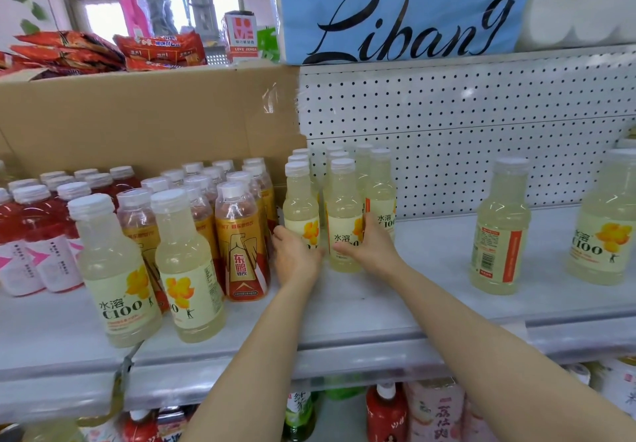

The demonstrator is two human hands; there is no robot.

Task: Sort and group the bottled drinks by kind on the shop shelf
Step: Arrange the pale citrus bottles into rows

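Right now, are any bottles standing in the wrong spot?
Yes. Two pale lemon bottles stand in front of the gold bottles, apart from the lemon group that both hands touch. Two more stand alone at the right.

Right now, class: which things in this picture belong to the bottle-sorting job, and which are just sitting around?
Part of the job:
pale lemon bottles
gold-label bottles
red drink bottles
left hand
right hand
shelf

Just sitting around:
cardboard box
red snack packets
blue tissue pack
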